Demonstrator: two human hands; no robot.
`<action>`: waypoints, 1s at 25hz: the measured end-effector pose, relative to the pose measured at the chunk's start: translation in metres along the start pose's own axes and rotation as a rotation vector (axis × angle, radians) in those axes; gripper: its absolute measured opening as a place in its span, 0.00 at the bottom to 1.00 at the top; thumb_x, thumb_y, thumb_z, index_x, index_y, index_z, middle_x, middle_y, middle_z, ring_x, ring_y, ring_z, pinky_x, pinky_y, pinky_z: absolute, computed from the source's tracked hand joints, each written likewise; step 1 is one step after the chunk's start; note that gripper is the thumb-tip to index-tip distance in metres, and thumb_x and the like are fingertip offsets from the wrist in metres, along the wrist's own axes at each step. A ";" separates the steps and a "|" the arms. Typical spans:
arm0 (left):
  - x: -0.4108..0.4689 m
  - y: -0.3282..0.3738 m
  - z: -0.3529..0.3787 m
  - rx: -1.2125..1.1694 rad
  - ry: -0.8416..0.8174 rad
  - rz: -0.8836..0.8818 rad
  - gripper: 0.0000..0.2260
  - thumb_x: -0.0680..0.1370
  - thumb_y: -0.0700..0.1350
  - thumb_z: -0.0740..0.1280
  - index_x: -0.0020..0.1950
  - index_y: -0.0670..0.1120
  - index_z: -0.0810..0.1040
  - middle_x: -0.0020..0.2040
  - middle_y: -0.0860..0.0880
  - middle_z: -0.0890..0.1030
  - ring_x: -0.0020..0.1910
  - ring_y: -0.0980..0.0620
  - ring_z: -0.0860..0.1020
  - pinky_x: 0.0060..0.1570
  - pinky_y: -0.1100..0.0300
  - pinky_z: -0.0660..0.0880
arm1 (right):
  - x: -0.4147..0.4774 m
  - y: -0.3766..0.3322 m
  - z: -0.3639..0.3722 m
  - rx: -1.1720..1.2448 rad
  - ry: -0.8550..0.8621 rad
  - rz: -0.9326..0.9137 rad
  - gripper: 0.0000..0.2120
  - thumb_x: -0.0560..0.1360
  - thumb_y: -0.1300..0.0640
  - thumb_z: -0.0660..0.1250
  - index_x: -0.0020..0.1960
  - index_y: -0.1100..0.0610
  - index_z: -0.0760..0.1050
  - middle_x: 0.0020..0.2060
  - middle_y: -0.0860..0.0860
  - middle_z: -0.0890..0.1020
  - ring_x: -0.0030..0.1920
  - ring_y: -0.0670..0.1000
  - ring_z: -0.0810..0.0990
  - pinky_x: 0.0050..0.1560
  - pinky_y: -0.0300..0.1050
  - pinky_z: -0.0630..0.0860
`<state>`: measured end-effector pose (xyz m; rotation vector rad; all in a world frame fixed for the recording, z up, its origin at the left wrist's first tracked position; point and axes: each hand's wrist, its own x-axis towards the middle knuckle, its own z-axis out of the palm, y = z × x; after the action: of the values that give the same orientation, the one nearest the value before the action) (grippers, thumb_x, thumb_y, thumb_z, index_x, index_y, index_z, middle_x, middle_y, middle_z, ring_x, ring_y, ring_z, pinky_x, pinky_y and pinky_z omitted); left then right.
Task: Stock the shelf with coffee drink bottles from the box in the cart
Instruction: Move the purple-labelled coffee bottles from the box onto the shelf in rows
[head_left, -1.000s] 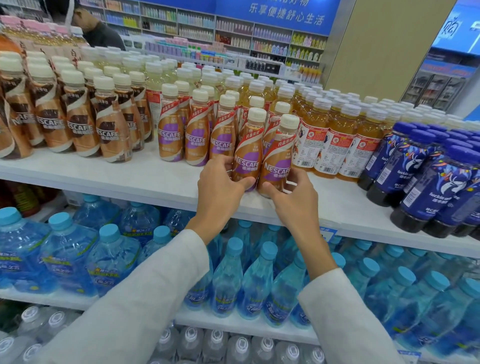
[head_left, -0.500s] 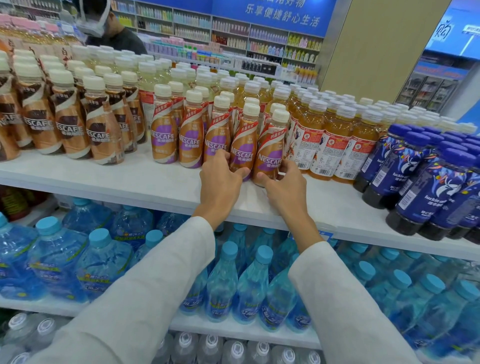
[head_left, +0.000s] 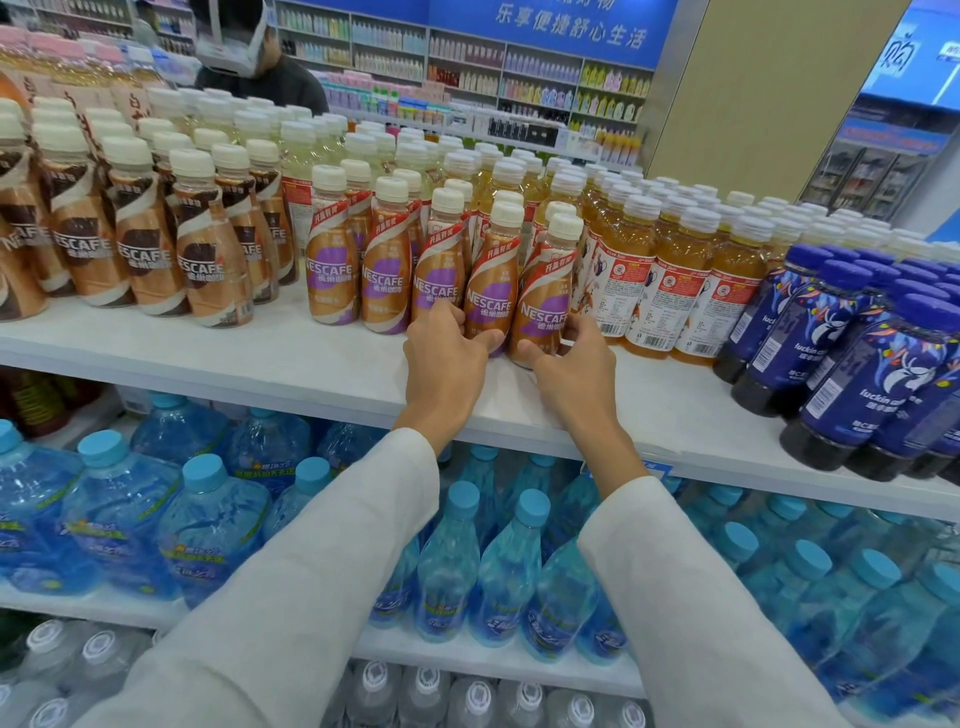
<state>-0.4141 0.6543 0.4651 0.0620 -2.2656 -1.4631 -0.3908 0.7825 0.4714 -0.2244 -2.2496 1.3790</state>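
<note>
NESCAFE in white on the purple-banded tan plastic coffee bottles (head_left: 543, 317) at dead centre, and there again on the brown-banded tan bottles (head_left: 200, 270) out at ten o'clock. "luckin" on the dark blue-wrapped bottles (head_left: 883, 395) at three o'clock. 乐享便捷舒心生活 across the blue overhead banner (head_left: 569, 28) at twelve.

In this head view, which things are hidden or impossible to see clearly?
Head view, box and cart: outside the frame.
Head view, lower labels of the purple-label coffee bottles: covered by the left hand and right hand.
Head view, blue shelf tag: mostly behind the right forearm, print unreadable.
</note>
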 end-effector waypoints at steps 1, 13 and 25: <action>0.000 0.001 0.000 -0.001 0.004 0.000 0.19 0.75 0.52 0.76 0.60 0.45 0.78 0.57 0.47 0.82 0.51 0.53 0.78 0.50 0.62 0.73 | 0.000 0.000 0.000 -0.003 0.000 0.001 0.31 0.74 0.53 0.77 0.73 0.54 0.68 0.67 0.51 0.78 0.64 0.51 0.78 0.65 0.49 0.77; 0.000 0.003 0.001 0.013 0.003 -0.005 0.16 0.76 0.52 0.75 0.59 0.45 0.80 0.55 0.47 0.83 0.53 0.50 0.81 0.53 0.59 0.76 | 0.003 0.003 0.005 -0.034 0.021 -0.005 0.31 0.74 0.52 0.77 0.72 0.54 0.68 0.66 0.51 0.78 0.64 0.51 0.78 0.64 0.48 0.77; -0.006 0.002 -0.003 0.062 -0.003 0.018 0.19 0.76 0.55 0.75 0.60 0.45 0.79 0.56 0.47 0.83 0.53 0.49 0.81 0.53 0.57 0.78 | 0.001 0.005 0.004 -0.060 -0.007 0.002 0.32 0.74 0.50 0.76 0.74 0.54 0.67 0.68 0.52 0.77 0.66 0.52 0.77 0.66 0.51 0.77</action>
<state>-0.4077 0.6541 0.4656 0.0583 -2.3083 -1.3848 -0.3946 0.7817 0.4662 -0.2426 -2.2987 1.3165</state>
